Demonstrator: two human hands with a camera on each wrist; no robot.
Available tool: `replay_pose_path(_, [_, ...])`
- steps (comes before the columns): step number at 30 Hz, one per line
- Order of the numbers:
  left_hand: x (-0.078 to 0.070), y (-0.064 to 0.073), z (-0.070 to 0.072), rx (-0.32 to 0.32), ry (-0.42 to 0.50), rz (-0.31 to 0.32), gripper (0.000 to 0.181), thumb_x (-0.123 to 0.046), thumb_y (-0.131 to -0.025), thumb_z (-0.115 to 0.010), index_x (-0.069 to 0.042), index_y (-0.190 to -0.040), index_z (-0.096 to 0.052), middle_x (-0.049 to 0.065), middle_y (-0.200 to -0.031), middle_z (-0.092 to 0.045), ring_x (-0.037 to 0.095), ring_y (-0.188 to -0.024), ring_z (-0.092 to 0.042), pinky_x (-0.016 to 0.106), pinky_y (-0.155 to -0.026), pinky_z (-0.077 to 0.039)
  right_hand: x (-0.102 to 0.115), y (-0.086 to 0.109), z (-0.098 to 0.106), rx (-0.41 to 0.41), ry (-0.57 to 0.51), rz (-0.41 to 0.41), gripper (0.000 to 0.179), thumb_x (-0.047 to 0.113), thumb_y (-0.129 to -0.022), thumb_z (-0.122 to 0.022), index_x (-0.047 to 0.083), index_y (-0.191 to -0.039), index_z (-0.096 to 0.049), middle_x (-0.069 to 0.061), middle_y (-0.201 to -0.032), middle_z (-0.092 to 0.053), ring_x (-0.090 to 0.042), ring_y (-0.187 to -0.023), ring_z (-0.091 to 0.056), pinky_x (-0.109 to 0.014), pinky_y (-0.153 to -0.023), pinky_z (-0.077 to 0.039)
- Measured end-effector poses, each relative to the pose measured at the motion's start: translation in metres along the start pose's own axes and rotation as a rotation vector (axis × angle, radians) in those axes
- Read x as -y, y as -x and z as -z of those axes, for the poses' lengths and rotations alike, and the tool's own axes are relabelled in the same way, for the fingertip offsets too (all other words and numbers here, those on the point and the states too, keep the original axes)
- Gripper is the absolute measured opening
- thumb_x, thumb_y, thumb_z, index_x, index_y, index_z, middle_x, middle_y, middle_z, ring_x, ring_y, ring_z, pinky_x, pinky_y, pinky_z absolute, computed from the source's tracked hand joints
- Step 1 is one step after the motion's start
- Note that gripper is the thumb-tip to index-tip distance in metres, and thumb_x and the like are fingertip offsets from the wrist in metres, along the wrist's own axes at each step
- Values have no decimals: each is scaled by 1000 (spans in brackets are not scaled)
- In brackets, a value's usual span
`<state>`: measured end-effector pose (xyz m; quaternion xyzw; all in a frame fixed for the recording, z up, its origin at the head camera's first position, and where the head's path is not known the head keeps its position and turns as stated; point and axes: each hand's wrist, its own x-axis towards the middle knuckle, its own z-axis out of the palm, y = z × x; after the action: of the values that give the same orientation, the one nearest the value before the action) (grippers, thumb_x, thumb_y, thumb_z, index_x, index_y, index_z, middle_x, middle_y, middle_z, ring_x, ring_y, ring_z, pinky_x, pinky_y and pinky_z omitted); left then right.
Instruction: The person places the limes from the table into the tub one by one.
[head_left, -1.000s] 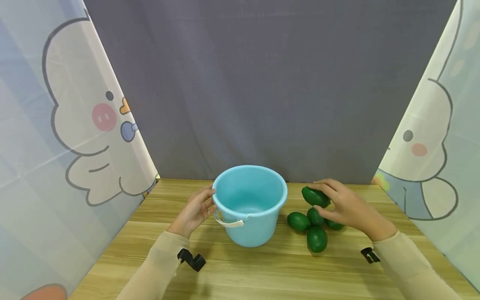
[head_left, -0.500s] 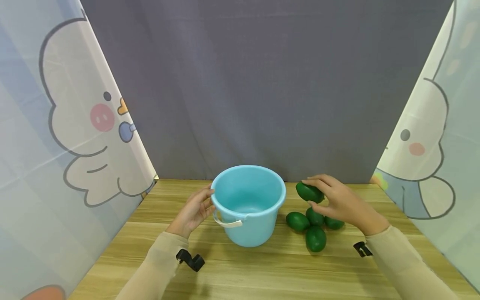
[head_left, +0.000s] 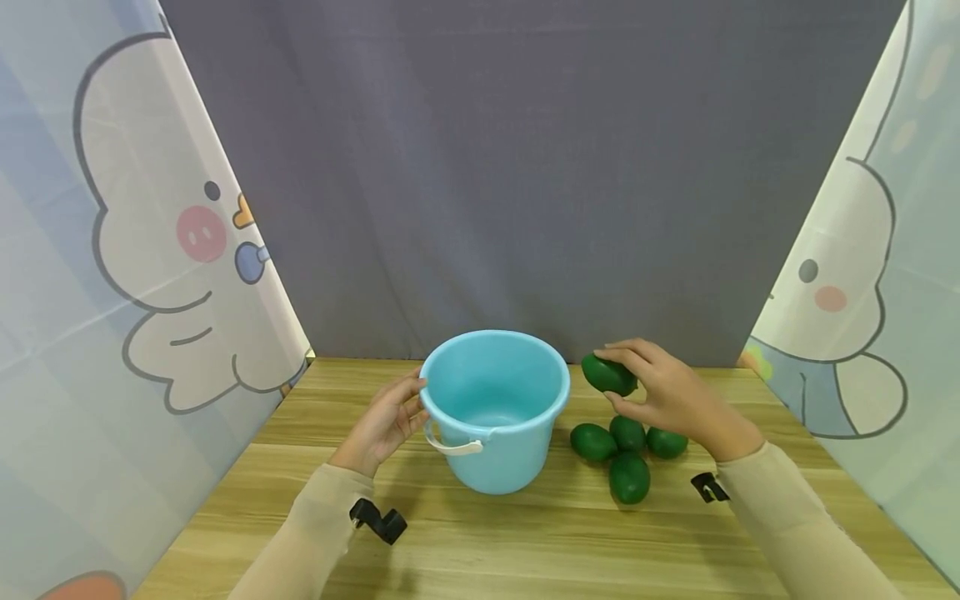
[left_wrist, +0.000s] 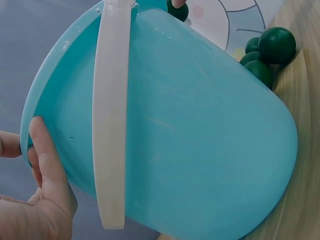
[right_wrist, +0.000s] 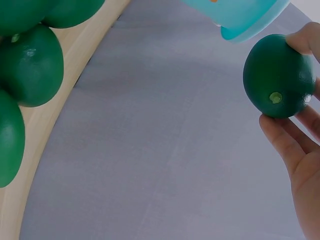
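Observation:
A light blue bucket [head_left: 504, 458] with a white handle [head_left: 459, 448] stands upright on the table. My left hand [head_left: 382, 429] holds its rim at the left side; the left wrist view shows fingers on either side of the rim [left_wrist: 31, 107]. To the right of the bucket, my right hand [head_left: 663, 396] grips a dark green oval fruit [head_left: 606, 375] between thumb and fingers, above the table. A small pale stem end shows on this fruit [right_wrist: 272, 75] in the right wrist view. Several similar green fruits [head_left: 628, 477] lie clustered on the table below that hand.
The wooden table [head_left: 525, 542] has light streaked grain. A dark grey cloth [head_left: 480, 183] hangs behind it, with printed cartoon curtains [head_left: 150, 208] at both sides. Each wrist wears a black mount [head_left: 378, 521].
My right hand has carried the green fruit left and slightly up, nearer the bucket's rim. My left hand keeps its place on the bucket, and the clustered fruits lie as before.

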<state>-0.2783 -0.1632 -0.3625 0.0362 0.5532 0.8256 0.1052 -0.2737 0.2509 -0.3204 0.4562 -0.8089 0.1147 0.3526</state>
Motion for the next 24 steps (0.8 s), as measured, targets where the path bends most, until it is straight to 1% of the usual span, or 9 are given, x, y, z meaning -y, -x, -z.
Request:
replay_pose_path(4, [0, 0, 0, 7, -2, -2, 53, -12, -101, -53, -3, -151, -37, 5, -110, -53, 7, -78, -62, 15, -65, -56, 0, -4, -1, -8, -7, 9, 51, 38, -94, -61, 4, -131, -62, -11, -125, -61, -27, -112, -59, -41, -85, -56])
replay_pose_path(11, [1, 0, 0, 19, 3, -8, 53, -11, -101, -52, -2, -151, -36, 5, -110, -53, 7, -78, -61, 15, -66, -56, 3, -12, 0, 9, -35, 19, 50, 37, -95, -61, 4, -133, -61, -10, -127, -60, -25, -113, -59, -41, -86, -57])
replay_pose_path(17, [1, 1, 1, 26, 0, -10, 53, -12, -102, -51, -2, -152, -35, 5, -110, -52, 7, -78, -61, 15, -66, -56, 4, -17, -1, 4, -46, 15, 50, 34, -93, -64, 5, -134, -61, -9, -128, -59, -25, -115, -58, -41, -87, -57])
replay_pose_path(20, [1, 0, 1, 25, 2, -10, 54, -12, -102, -52, -3, -152, -35, 5, -109, -53, 7, -77, -61, 15, -66, -56, 4, -18, -2, 2, -45, 12, 50, 34, -92, -65, 6, -134, -61, -8, -128, -59, -25, -115, -58, -40, -88, -56])
replay_pose_path(24, [1, 0, 1, 22, 5, -7, 55, -12, -101, -52, -2, -152, -34, 5, -108, -53, 7, -77, -61, 15, -66, -56, 4, -20, -1, 24, -44, -1, 51, 35, -93, -65, 6, -135, -60, -8, -129, -59, -24, -117, -57, -36, -92, -54])
